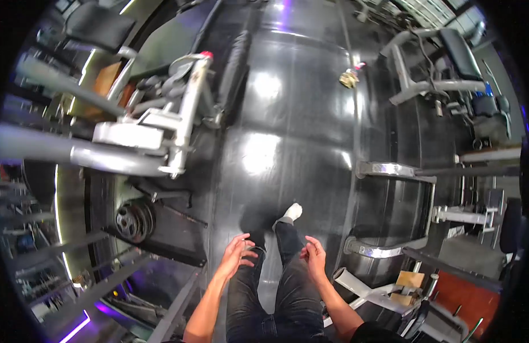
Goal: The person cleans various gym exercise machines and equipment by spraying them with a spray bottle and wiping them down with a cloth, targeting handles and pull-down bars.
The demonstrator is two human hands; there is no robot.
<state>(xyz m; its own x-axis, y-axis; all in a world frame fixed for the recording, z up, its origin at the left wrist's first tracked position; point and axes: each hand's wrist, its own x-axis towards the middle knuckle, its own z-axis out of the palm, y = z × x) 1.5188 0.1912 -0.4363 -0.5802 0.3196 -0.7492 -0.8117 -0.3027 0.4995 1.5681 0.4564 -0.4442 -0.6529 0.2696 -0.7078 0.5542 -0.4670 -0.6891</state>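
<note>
My left hand [236, 256] hangs in front of my left thigh, its fingers loosely curled and apart, with nothing in it. Across from it, my right hand [314, 255] is held over my right leg, also without anything in it, fingers bent and spread. Below both hands are my dark jeans [280, 297]. One foot in a light shoe or sock [294, 211] is forward on the shiny black floor [276, 166]; the other foot is hard to make out. Neither hand touches any equipment.
Grey gym machines stand along the left, one with a white frame [187, 120]. Weight plates [134, 221] lean nearby. On the right are a silver-cornered frame [384, 250] and a padded bench [460, 54]. A small yellowish bundle [349, 79] lies on the floor ahead.
</note>
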